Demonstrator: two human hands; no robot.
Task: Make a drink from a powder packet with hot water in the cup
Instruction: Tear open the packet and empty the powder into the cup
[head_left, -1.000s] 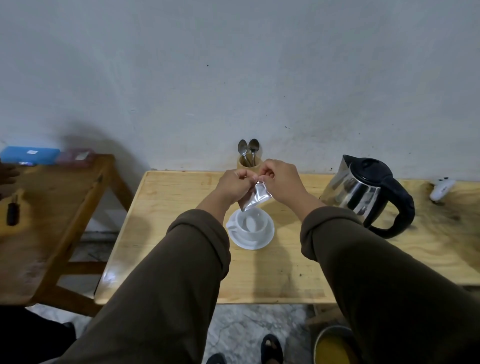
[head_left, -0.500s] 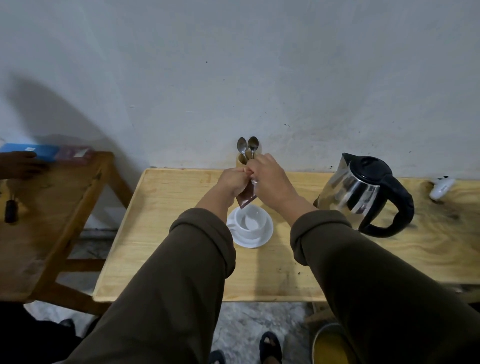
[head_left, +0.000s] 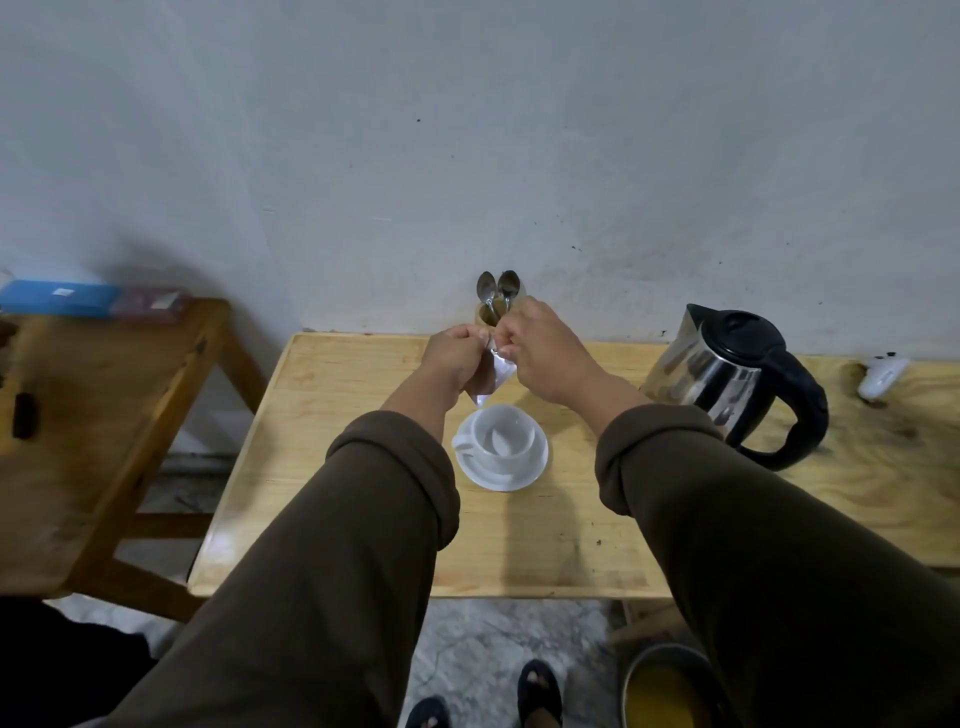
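Note:
A small silvery powder packet (head_left: 492, 375) hangs between my two hands above the table. My left hand (head_left: 456, 358) pinches its top left corner and my right hand (head_left: 540, 349) pinches the top right, fingertips almost touching. Just below and nearer to me stands a white cup (head_left: 501, 439) on a white saucer (head_left: 535, 465), handle to the left, nothing visible inside. A steel kettle (head_left: 727, 382) with a black lid and handle stands to the right on the wooden table (head_left: 332, 467).
Two spoons (head_left: 497, 291) stand in a wooden holder against the wall, just behind my hands. A white object (head_left: 880, 376) lies at the far right. A second wooden table (head_left: 93, 415) at left carries a blue box (head_left: 57, 298). A yellow-lined bin (head_left: 662, 691) sits on the floor.
Both hands stay pinched on the packet's top and have shifted slightly; the packet's silver side shows again after turning dark half a second ago. The other person's hand at far left is gone.

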